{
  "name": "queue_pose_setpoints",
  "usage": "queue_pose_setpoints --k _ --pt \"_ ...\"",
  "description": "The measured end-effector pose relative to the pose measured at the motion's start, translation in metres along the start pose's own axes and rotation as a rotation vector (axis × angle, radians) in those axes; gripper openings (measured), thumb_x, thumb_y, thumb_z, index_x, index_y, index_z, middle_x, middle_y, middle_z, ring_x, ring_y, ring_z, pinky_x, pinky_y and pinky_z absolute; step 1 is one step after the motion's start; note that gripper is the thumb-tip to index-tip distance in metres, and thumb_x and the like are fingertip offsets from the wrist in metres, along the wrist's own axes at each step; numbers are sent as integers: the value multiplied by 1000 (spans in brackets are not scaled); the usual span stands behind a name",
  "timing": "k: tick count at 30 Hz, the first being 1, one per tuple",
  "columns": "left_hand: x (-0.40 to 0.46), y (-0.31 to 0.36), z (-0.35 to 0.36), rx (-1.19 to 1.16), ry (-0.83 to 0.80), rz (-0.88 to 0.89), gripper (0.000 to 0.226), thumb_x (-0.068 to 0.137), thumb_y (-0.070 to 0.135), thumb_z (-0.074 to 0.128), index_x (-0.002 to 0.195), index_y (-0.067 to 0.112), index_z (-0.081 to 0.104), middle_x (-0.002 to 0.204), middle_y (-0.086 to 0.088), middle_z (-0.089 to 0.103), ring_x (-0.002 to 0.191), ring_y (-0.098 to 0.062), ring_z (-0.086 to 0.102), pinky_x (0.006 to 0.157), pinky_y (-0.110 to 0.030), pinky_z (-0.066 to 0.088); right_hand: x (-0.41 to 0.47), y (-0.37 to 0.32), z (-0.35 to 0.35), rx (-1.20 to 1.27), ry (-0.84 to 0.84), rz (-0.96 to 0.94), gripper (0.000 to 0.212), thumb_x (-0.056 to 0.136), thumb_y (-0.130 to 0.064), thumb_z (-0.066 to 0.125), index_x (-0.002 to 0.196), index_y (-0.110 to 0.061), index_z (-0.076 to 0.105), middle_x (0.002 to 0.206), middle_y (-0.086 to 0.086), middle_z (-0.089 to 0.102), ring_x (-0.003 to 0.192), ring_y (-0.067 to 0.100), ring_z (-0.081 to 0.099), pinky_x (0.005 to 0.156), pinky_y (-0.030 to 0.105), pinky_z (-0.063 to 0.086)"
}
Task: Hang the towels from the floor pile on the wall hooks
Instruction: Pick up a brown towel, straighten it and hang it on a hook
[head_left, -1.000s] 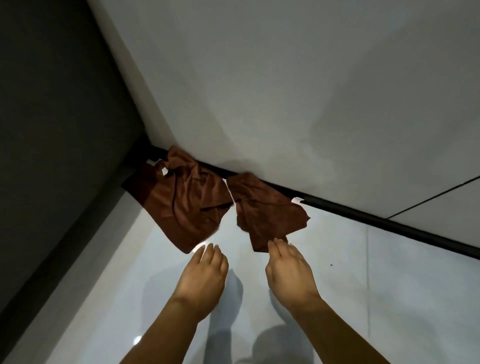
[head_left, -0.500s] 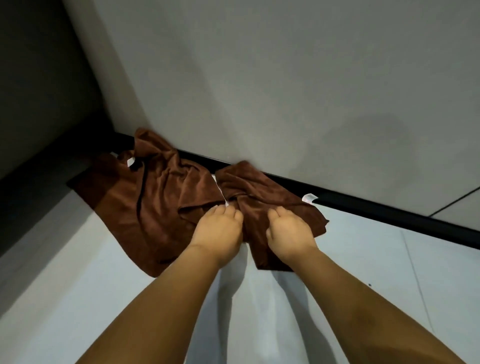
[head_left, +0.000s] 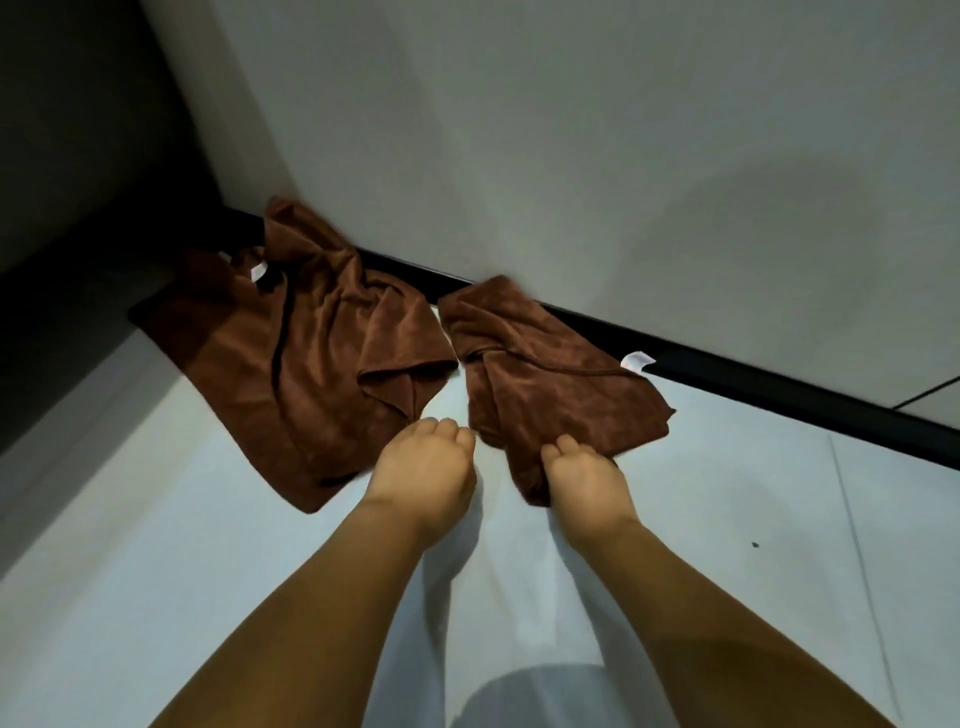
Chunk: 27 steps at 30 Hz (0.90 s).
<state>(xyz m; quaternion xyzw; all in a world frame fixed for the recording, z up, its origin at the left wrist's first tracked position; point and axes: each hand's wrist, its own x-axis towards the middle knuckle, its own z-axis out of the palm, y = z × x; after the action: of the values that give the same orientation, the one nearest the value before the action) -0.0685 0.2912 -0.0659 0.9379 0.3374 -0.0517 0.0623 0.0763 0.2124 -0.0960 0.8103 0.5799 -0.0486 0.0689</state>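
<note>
Reaching down toward the floor (head_left: 156, 545), the right hand (head_left: 584, 480) curls its fingers onto the near edge of the smaller brown towel (head_left: 556, 374), apparently pinching it, while the left hand (head_left: 428, 462) hangs just beside that towel with fingers bent, holding nothing. A larger brown towel (head_left: 291, 364) lies crumpled to the left, both against the black baseboard (head_left: 779, 387) of the wall (head_left: 571, 156). No hooks appear in view, so by this evidence hanging has not begun and both towels remain to be hung.
</note>
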Motion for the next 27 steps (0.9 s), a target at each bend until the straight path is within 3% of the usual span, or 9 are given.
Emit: queue_pose_setpoints --k 2,4,6,9,10,13,17,22,27 --pt "-3 -2 6 32 -46 12 27 99 21 33 121 13 45 122 -7 50 111 -23 45 92 -27 33 5 3 5 -3 32 1 44 24 4 86 58 -5 60 59 10 57 41 28 55 32 30 41" --pt "-4 -6 12 57 -85 25 27 99 21 34 122 12 45 123 -6 50 112 -23 45 93 -27 33 13 9 15 88 59 17 48 11 6 82 47 -9 54 47 7 50 28 24 46 25 22 29" --pt "-3 -8 13 54 -86 -3 27 98 21 35 122 12 45 123 -6 50 111 -23 45 91 -27 34 15 9 6 54 83 17 41 22 4 83 50 -7 55 51 8 53 31 26 49 28 22 31" --pt "-1 -5 14 10 -69 -85 24 98 20 34 116 11 46 122 -7 50 111 -23 45 85 -28 36 14 11 2 66 4 28 10 84 -9 64 92 -3 61 97 12 58 81 32 62 61 32 43" --pt "-2 -3 14 11 -72 -92 23 98 20 34 116 11 46 122 -7 50 112 -23 45 84 -28 35 14 13 2 61 -32 20 16 93 -16 52 103 -5 58 109 10 54 95 30 59 68 31 40" --pt "-3 0 15 63 -99 -26 24 98 20 34 117 11 45 122 -7 49 113 -23 45 84 -29 35 13 15 -3 64 -86 -10 24 96 -28 49 107 -8 55 116 7 51 101 28 56 72 29 37" --pt "-2 -1 12 82 -95 -3 24 97 18 36 118 11 45 122 -7 49 114 -24 45 85 -29 35 17 20 -6 112 -140 -29 21 91 -35 57 88 -14 53 107 7 55 97 28 56 71 30 36" --pt "-7 -4 4 76 -34 -17 22 97 18 35 116 11 46 121 -6 50 112 -23 45 82 -27 32 20 26 -10 200 -272 12 21 94 -23 54 97 -6 66 108 10 61 99 28 57 82 32 44" --pt "-12 -6 -8 114 -38 0 23 98 17 34 116 11 47 120 -7 50 110 -24 46 73 -26 23 12 24 -18 327 -253 62 13 98 -18 44 94 -11 54 106 13 61 97 29 56 72 28 38"
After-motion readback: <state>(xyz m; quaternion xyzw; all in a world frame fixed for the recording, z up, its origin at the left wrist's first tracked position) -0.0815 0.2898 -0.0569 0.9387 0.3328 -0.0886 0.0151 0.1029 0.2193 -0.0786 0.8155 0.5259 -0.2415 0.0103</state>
